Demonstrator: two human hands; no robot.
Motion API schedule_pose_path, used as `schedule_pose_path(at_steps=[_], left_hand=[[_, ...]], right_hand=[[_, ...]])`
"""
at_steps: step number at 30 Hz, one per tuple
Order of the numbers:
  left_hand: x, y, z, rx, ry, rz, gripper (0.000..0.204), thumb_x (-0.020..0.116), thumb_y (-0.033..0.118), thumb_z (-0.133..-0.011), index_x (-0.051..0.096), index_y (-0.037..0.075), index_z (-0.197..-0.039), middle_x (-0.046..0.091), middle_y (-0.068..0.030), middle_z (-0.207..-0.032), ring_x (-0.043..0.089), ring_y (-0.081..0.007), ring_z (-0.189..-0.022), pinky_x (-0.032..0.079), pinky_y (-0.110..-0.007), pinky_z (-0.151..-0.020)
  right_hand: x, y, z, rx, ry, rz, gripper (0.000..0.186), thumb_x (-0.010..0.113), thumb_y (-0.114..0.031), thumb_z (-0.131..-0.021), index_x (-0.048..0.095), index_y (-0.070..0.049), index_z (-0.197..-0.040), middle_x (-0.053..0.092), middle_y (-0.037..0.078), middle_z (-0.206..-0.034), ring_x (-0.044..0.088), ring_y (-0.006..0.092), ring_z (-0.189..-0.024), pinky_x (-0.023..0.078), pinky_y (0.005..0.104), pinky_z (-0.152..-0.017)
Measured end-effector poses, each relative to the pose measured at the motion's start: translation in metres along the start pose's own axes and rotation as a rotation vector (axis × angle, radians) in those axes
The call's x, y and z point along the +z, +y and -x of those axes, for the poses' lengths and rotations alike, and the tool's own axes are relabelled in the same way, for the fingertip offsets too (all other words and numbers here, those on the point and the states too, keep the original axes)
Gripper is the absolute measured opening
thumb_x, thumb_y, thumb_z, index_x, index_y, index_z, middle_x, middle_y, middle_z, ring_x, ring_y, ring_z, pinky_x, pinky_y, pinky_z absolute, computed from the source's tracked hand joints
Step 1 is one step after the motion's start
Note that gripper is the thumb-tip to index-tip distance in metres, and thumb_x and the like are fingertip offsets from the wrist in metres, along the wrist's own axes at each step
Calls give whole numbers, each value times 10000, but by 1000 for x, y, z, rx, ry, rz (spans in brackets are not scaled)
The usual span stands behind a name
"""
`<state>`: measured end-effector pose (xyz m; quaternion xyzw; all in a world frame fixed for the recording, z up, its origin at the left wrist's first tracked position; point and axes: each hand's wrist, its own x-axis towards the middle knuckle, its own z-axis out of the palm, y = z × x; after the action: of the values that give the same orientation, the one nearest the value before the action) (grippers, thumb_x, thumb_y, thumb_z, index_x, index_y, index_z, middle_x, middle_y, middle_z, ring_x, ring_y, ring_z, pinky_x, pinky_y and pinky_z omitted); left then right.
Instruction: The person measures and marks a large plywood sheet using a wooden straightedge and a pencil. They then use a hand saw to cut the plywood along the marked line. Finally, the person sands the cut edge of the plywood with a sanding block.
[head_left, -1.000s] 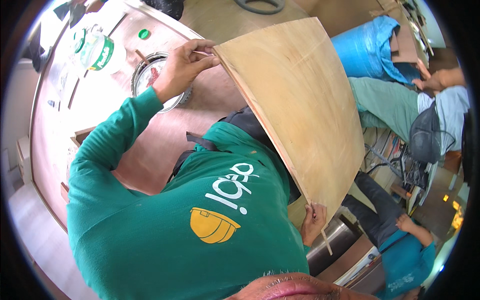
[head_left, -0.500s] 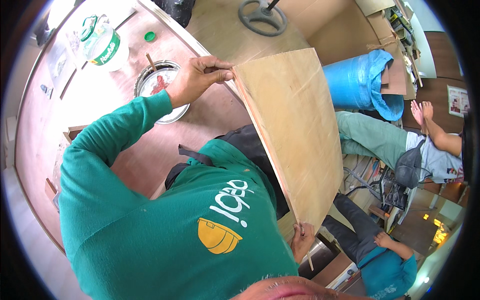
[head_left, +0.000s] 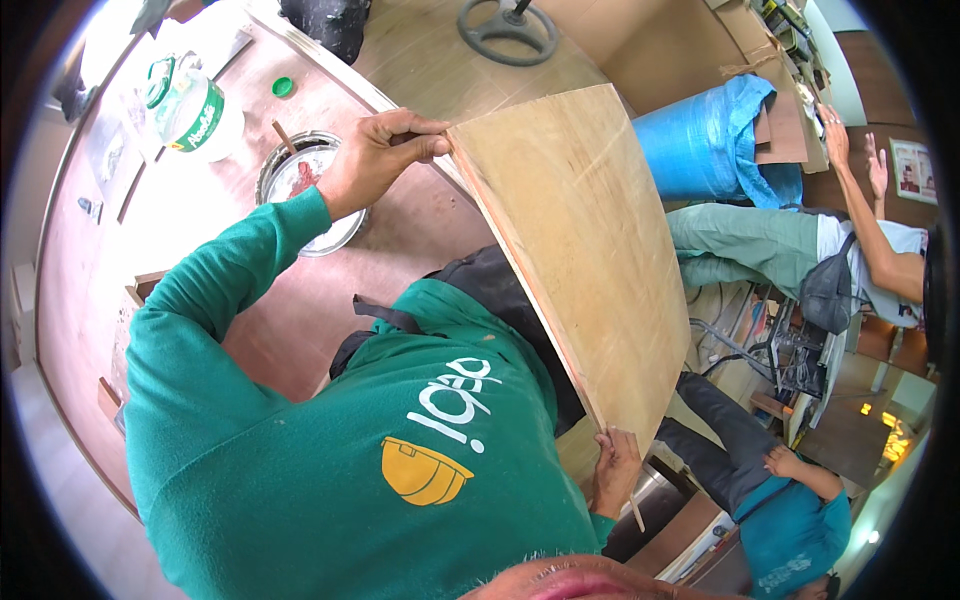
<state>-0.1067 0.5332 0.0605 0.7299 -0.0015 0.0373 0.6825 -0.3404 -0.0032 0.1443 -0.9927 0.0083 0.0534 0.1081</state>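
Note:
A pale plywood board (head_left: 575, 230) with a thin, reddish-tinged edge is held out in front of me. My left hand (head_left: 385, 155) is closed on its far left corner, thumb and fingers pinching the edge. At the near end, my right hand (head_left: 615, 465) is closed on the board's lower corner. A thin wooden stick (head_left: 637, 515) pokes out below the right hand; how it is gripped is hidden. Behind my left wrist stands an open can (head_left: 350, 237) with whitish and reddish stuff in it and a wooden stirring stick (head_left: 284, 137) leaning out.
On the pinkish wooden table (head_left: 290, 340) are a clear plastic jug (head_left: 195, 115) and a green cap (head_left: 282, 87). A blue wrapped barrel (head_left: 690, 145) stands beyond the board. Two people, one in green trousers (head_left: 745, 240), one in a teal shirt (head_left: 795, 535), are at the right.
The board and both my hands stay joined, with only a slight shift in view. The person in green trousers has parted their hands and raised them.

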Motion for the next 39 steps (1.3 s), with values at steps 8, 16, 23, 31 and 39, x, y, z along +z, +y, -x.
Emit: schedule_pose_path(at_steps=[8, 16, 23, 31, 39], left_hand=[[-18, 11, -15, 68, -230, -96, 390, 755, 175, -1059, 712, 26, -1417, 712, -27, -1064, 691, -118, -1009, 598, -296, -965], [-21, 5, -26, -1, -299, -45, 406, 764, 256, -1067, 714, 33, -1402, 753, -27, -1061, 677, -109, -1008, 568, -293, -941], [-20, -4, -26, 7, -291, 51, 412, 780, 248, -1044, 728, 7, -1374, 750, -37, -1113, 695, -105, -1082, 593, -283, -1007], [-20, -18, -30, 19, -292, 74, 407, 784, 232, -1041, 731, 4, -1374, 753, -27, -1091, 699, -102, -1068, 589, -277, -1017], [-23, -22, -32, 41, -311, 81, 384, 774, 200, -1047, 738, 8, -1378, 788, -46, -1129, 723, -112, -1089, 584, -283, -1039]], right_hand=[[4, 5, 1, 11, 8, -32, 218, 760, -2, -925, 750, 5, -1142, 711, 184, -995, 720, 387, -902, 573, 452, -795], [6, 5, 1, -20, 26, -16, 190, 766, -30, -929, 747, 8, -1114, 712, 188, -984, 716, 388, -889, 567, 444, -783], [9, 6, -1, -12, 29, -5, 185, 799, -49, -912, 748, 19, -1076, 706, 181, -957, 691, 353, -809, 559, 424, -745], [7, 1, -4, -13, -11, -12, 192, 792, -39, -917, 751, 22, -1094, 702, 192, -944, 682, 347, -788, 556, 415, -735], [5, 0, -7, -29, -41, 55, 126, 740, -39, -949, 754, 24, -1057, 711, 223, -986, 700, 421, -885, 563, 467, -810]])
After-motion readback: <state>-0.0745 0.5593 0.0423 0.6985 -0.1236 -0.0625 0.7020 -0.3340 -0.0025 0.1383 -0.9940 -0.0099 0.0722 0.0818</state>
